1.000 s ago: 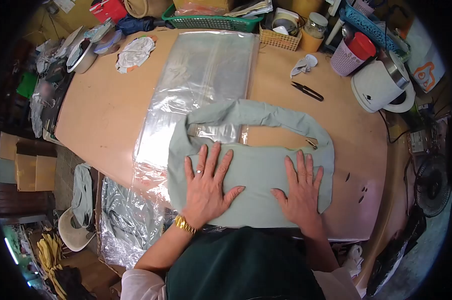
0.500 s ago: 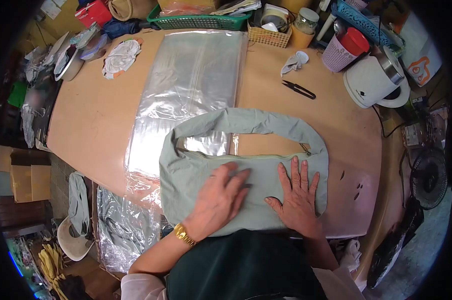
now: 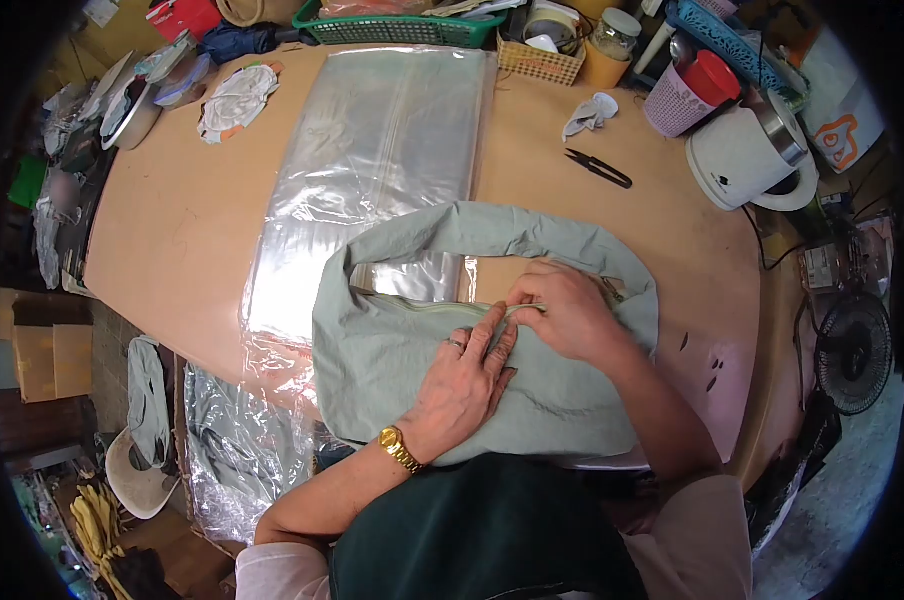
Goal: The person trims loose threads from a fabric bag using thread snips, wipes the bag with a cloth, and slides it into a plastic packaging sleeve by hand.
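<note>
A grey-green fabric shoulder bag lies flat on the table, its wide strap looped away from me. A zipper runs along the bag's top edge. My left hand, with a ring and a gold watch on that arm, rests on the front panel with its fingers stretched toward the zipper. Right beside those fingertips, my right hand pinches the bag's zippered edge between thumb and fingers. Part of the zipper is hidden under both hands.
A stack of clear plastic bags lies partly beneath the shoulder bag. Black thread snips lie at the right, near a white electric kettle. A green basket stands along the back, and a fan is at far right.
My right hand has gone from lying flat and spread on the bag's right side to pinching the zippered edge near the middle. My left hand has moved slightly right and settled on the fabric.
</note>
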{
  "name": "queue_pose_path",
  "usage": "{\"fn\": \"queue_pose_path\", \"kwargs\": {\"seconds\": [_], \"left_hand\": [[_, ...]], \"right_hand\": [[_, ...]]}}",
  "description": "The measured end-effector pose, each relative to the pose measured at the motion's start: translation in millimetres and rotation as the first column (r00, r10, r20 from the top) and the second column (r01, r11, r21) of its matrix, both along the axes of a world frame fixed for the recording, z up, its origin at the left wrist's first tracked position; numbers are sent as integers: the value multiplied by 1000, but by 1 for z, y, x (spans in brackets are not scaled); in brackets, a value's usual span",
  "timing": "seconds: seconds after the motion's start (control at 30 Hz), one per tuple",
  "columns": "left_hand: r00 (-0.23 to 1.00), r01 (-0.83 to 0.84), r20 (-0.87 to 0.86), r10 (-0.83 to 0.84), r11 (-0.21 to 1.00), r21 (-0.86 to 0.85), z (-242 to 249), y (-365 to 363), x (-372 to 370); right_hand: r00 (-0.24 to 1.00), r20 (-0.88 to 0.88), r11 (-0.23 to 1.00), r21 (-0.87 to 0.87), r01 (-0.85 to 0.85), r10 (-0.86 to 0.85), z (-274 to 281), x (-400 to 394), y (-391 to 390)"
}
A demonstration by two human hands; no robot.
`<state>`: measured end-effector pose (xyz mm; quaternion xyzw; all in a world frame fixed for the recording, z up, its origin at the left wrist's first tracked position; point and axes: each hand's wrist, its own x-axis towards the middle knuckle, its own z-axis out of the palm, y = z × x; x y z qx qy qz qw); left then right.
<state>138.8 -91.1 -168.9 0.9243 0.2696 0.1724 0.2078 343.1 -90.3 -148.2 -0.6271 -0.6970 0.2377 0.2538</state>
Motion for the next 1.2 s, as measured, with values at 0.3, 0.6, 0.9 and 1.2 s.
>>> {"fn": "queue_pose_path", "kwargs": {"seconds": [0.3, 0.6, 0.9, 1.2], "left_hand": [[991, 1, 131, 0, 1000, -12, -8, -1, -3], [992, -13, 128, 17, 1000, -26, -6, -2, -2], [988, -8, 156, 17, 998, -63, -5, -2, -5], [975, -60, 198, 97, 982, -181, 9, 7, -5]], "right_hand": [[655, -676, 933, -142, 332, -336, -3, 47, 6], [941, -167, 943, -214, 255, -293, 27, 39, -24], [637, -577, 816, -92, 571, -511, -1, 48, -21], [916, 400, 998, 66, 19, -44, -16, 2, -49]]}}
